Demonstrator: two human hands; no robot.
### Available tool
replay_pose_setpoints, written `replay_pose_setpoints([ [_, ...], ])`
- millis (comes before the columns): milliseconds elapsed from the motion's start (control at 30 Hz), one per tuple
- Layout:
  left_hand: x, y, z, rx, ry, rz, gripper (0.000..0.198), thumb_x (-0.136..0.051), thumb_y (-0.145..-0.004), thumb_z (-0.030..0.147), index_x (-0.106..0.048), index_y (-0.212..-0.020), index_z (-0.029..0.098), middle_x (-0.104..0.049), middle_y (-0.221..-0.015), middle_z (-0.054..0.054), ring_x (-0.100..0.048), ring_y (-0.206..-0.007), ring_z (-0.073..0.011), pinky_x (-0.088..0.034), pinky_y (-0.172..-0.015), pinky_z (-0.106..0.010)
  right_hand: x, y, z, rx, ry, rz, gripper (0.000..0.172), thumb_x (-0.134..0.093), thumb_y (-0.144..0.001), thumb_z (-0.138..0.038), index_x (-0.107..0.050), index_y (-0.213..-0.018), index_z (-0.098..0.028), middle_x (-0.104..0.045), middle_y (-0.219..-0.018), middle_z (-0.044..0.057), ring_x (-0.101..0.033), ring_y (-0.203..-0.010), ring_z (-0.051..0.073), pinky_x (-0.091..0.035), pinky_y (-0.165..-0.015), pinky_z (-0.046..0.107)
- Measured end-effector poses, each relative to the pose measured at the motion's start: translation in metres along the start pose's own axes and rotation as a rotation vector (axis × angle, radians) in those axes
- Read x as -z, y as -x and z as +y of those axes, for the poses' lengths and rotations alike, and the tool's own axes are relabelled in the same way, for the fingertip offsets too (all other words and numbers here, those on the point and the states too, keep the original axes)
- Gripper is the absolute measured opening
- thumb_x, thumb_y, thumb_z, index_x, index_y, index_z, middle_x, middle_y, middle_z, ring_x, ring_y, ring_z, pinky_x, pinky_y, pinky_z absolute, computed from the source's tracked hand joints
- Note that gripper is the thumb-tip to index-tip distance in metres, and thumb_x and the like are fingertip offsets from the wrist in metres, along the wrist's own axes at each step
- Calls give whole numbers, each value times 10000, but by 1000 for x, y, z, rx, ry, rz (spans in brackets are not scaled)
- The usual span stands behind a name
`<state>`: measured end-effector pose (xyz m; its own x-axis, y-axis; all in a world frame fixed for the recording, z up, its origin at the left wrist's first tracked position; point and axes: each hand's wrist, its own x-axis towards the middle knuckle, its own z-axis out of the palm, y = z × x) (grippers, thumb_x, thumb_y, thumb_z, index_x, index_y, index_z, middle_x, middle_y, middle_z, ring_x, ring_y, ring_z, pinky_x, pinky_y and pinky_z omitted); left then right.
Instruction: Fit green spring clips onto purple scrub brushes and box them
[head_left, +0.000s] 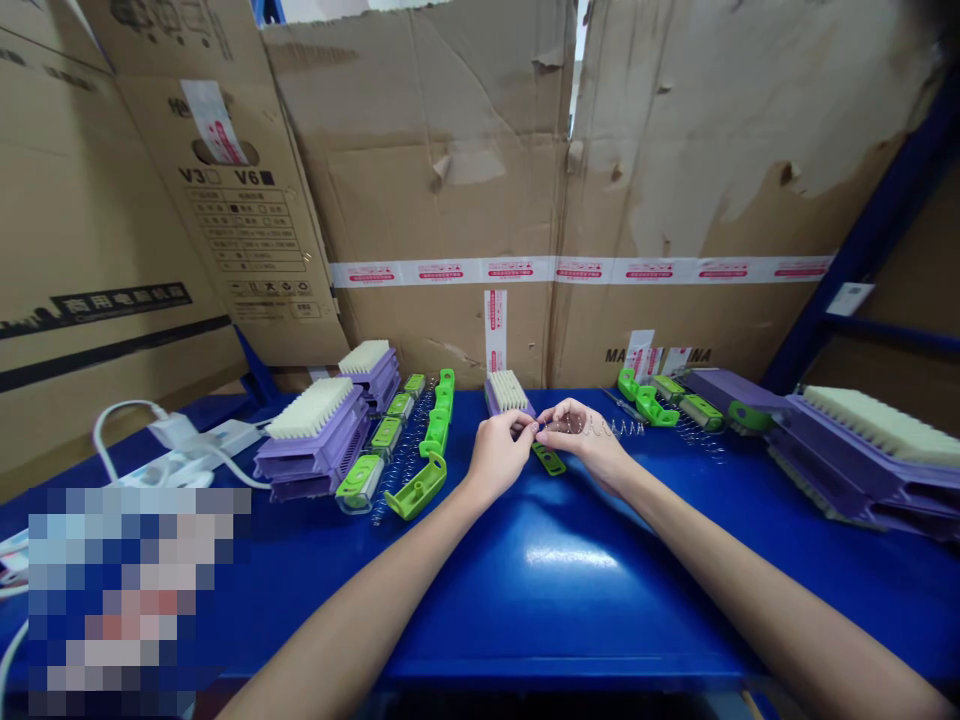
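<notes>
My left hand [501,448] and my right hand [589,442] meet fingertip to fingertip above the middle of the blue table, both closed in a pinch. A thin metal coil spring [611,427] runs from the meeting fingertips across my right hand and sticks out to its right. My left fingers grip its near end; the exact hold is partly hidden. Just behind my hands stands a purple block with cream bristles [507,388]. Under the fingers lies a green plastic piece [549,459], partly covered by my hands.
Left of my hands stand purple bristle blocks [311,440], green-topped clear parts [361,482], springs [405,455] and green brackets [417,487]. Further green parts [656,405] and bristle blocks [870,450] lie right. A white power strip [225,440] sits left; cardboard [450,200] walls the back.
</notes>
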<state>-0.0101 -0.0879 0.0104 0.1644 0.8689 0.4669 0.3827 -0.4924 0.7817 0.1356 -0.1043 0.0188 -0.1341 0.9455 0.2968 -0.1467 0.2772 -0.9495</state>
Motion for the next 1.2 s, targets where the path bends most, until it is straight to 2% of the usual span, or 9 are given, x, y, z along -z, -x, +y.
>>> replay_pose_setpoints([
  [167,-5,-4,-5,123,174,-51,89,-581,-766,152,-664,-741,134,-697,-691,-40,-643,-630,-145,-487,-595,-229,1,-1,-2,66,114,7,382,-796,-581,-332,-452,-674,-193,-646,-875,22,-563,-747,131,-457,-737,311],
  [300,-7,-3,-3,131,187,-56,88,-577,-757,133,-660,-728,125,-692,-689,-50,-635,-628,-146,-482,-589,-229,1,-3,0,114,155,28,362,-787,-586,-316,-455,-659,-192,-614,-787,1,-541,-727,128,-433,-695,284],
  [467,-10,0,-1,143,217,-172,101,-565,-769,117,-660,-736,113,-689,-698,-57,-634,-653,-147,-484,-623,-234,5,-4,3,40,150,-37,314,-746,-600,-302,-458,-667,-195,-542,-676,-38,-471,-606,101,-363,-571,248],
  [567,-10,0,-3,156,269,-240,92,-567,-785,132,-644,-740,107,-684,-701,-64,-631,-654,-148,-486,-638,-244,8,-4,2,22,192,-67,308,-725,-610,-282,-433,-598,-186,-541,-665,-29,-465,-595,98,-349,-565,251],
  [733,-7,0,-3,146,279,-224,77,-603,-783,170,-615,-831,111,-681,-760,-66,-636,-700,-150,-487,-673,-248,9,-3,-1,-5,146,-71,307,-714,-600,-247,-418,-558,-179,-566,-685,-22,-477,-581,91,-368,-576,257],
  [833,-3,2,-1,91,80,-233,127,-566,-809,198,-611,-904,126,-669,-768,-57,-626,-702,-158,-484,-672,-265,9,-3,-3,-18,113,-59,306,-708,-594,-240,-412,-547,-178,-561,-669,-27,-475,-569,85,-378,-573,252],
  [1000,1,13,6,-174,-567,-301,313,-552,-835,371,-620,-1057,162,-625,-984,-112,-579,-961,-273,-461,-828,-399,12,-4,-4,-20,116,-33,316,-699,-606,-245,-398,-539,-180,-561,-654,-33,-479,-548,79,-389,-558,243],
  [1100,1,16,7,-178,-720,-369,416,-495,-855,498,-624,-1098,186,-585,-1031,-130,-541,-1034,-303,-453,-847,-428,15,-5,-3,-32,146,-23,319,-693,-611,-249,-393,-534,-178,-553,-645,-37,-462,-516,67,-377,-526,232],
  [1200,0,16,7,-169,-764,-401,436,-492,-850,530,-624,-1094,194,-567,-1064,-133,-523,-1060,-309,-445,-860,-439,17,-6,-1,-56,168,-16,310,-685,-611,-254,-393,-539,-180,-545,-641,-40,-468,-491,67,-382,-500,230],
])
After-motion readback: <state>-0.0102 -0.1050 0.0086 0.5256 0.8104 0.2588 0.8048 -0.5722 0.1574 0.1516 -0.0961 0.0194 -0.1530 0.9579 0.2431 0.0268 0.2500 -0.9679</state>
